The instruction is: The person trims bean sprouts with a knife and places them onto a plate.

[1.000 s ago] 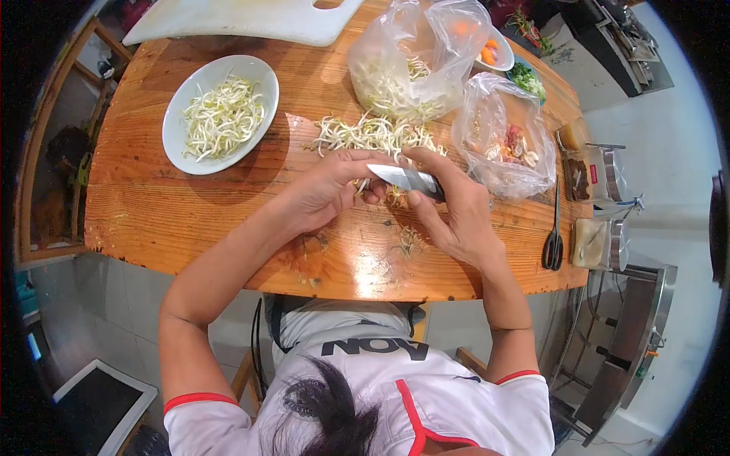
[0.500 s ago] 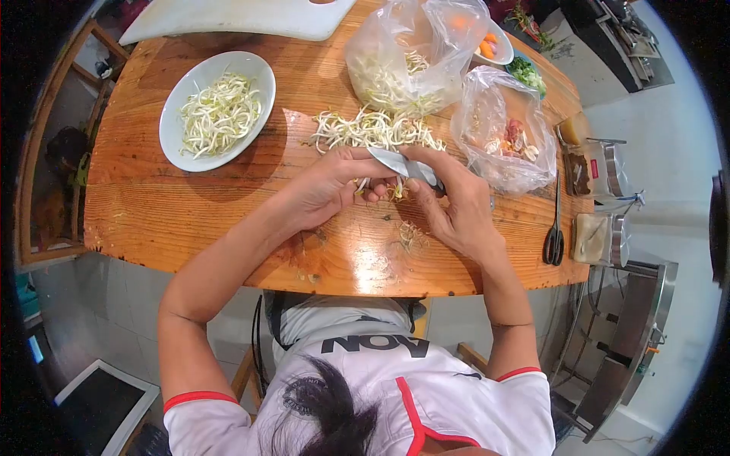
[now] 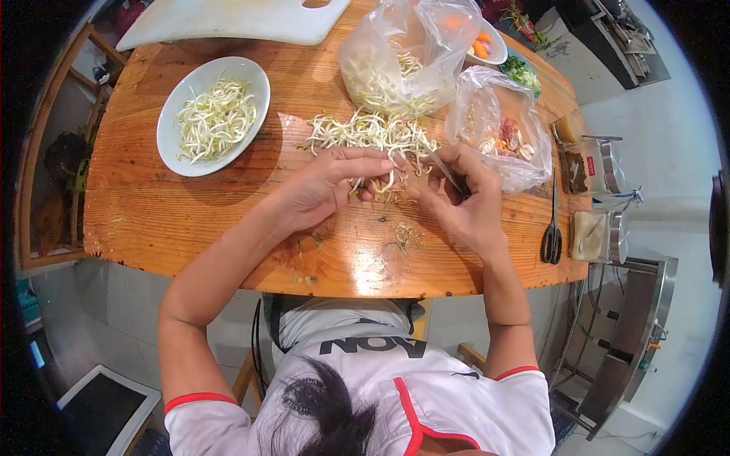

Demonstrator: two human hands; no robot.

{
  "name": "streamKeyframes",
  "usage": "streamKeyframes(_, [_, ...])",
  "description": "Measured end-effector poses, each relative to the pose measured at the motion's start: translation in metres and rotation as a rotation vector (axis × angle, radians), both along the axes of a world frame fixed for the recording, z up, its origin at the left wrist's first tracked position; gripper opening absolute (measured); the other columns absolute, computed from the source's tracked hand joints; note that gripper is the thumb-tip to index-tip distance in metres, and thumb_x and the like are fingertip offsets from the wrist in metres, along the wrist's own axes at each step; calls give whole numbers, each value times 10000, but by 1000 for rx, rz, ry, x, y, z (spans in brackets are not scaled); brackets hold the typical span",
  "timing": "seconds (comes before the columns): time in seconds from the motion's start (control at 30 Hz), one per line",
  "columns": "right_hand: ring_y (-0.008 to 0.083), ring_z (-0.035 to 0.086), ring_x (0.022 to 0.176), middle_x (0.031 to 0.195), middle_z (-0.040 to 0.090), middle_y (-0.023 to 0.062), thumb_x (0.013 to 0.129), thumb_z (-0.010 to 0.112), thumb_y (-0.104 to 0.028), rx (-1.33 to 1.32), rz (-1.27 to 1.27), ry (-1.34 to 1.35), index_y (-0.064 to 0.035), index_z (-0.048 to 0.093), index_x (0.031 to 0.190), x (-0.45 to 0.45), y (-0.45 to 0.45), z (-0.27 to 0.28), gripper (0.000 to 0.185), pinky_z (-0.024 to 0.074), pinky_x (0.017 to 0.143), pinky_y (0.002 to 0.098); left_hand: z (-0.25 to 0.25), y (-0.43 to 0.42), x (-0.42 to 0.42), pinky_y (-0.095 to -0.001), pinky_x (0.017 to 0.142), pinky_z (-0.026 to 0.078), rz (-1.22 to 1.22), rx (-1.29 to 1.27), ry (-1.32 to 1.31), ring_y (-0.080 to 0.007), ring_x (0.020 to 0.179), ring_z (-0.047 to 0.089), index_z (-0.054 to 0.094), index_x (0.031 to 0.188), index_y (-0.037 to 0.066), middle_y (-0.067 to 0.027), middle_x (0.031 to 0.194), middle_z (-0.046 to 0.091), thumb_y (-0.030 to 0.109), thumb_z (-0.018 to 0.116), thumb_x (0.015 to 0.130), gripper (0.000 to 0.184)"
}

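My left hand [image 3: 332, 184] pinches a few bean sprouts [image 3: 390, 176] between thumb and fingers over the wooden table. Just to its right, my right hand [image 3: 469, 194] is closed around a small knife [image 3: 445, 169], its blade pointing up and left, apart from the left hand. A loose pile of bean sprouts [image 3: 372, 131] lies right beyond both hands. Thin brown root bits [image 3: 408, 237] are scattered on the table nearer my body. At the left, a white plate [image 3: 169, 144] bears a heap of bean sprouts [image 3: 217, 120].
A plastic bag of sprouts [image 3: 395, 83] and another bag with reddish pieces [image 3: 502, 137] stand behind. Black-handled scissors [image 3: 551, 243] lie at the right, near lidded jars [image 3: 597, 235]. A white cutting board [image 3: 236, 21] is at the far left; the wooden table [image 3: 190, 228] ends before my body.
The knife and my right hand have moved right, away from my left hand, and the blade has turned more upright. The view has shifted slightly.
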State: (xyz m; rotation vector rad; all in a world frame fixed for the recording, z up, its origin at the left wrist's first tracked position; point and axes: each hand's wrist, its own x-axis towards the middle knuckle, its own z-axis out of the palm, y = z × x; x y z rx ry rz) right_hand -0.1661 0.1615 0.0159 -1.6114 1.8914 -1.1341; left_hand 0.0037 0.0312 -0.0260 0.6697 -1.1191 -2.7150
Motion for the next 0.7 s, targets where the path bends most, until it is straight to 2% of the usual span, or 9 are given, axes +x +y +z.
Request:
streamKeyframes(0.07, [179,656,670,767,663,130,731,773,-88,-16,-35,5,-10,631,923,2,0,-5,252,478,587,268,-3,-2,2,-218,728,397,13,9,16,-33,917,523,652,1134,58,28,1011,650,237,637,890,303])
streamKeyframes(0.17, [184,659,671,775,671,131,717,761,-52,-42,-2,100,-20,662,909,-1,-1,-12,219,487,589,274,-3,-1,1,-213,717,392,-5,18,17,-36,905,534,665,1111,64,22,1007,653,245,642,887,289])
streamKeyframes(0.37, [203,660,654,775,673,102,696,762,-22,-249,75,158,-50,683,960,2,-1,-12,277,497,569,295,-5,3,-2,-210,704,388,-55,-9,6,-44,843,527,678,1086,63,23,958,650,243,642,890,269])
streamKeyframes(0.47, [220,660,659,770,667,102,691,763,-22,-211,90,281,-62,685,987,4,0,-8,309,505,570,309,-9,2,-2,-196,708,469,-59,-50,40,-76,770,570,665,1088,-12,-51,925,686,177,637,886,278])
streamKeyframes(0.57, [233,656,655,762,661,105,683,768,-28,-244,135,315,-55,677,977,2,-1,-10,309,508,564,311,-10,3,-3,-208,671,398,-90,-89,2,-58,752,516,700,988,42,6,873,646,229,658,884,218])
streamKeyframes(0.7, [245,664,671,771,665,109,680,773,-33,-302,134,275,-26,659,954,1,-2,-17,296,516,574,309,-4,4,-1,-200,656,421,-101,-165,-10,-59,715,526,696,966,34,4,834,642,239,657,885,224])
